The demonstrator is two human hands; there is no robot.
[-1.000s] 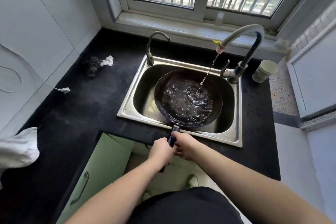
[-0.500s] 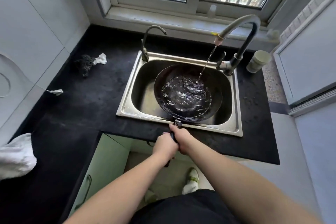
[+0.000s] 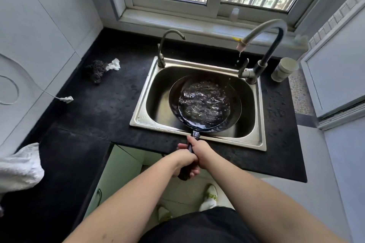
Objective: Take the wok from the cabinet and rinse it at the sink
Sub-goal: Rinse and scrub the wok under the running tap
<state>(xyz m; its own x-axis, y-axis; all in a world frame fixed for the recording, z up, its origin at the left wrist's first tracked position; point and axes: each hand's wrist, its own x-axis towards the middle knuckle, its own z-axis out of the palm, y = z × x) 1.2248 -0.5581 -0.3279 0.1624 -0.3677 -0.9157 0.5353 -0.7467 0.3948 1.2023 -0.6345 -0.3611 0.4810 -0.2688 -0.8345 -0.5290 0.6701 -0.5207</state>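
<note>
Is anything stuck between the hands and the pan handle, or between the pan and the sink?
Nothing visible is in the way. The left hand and the right hand both grip the dark handle of the round black wok, which already sits in the stainless steel sink, filled with water.

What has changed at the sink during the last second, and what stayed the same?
The stream from the tap has thinned from a steady flow to a trickle near the spout. The wok sits slightly further left in the sink, and its water still churns. Both hands keep gripping the handle, the left hand behind the right hand. The counter items have not moved.
</note>
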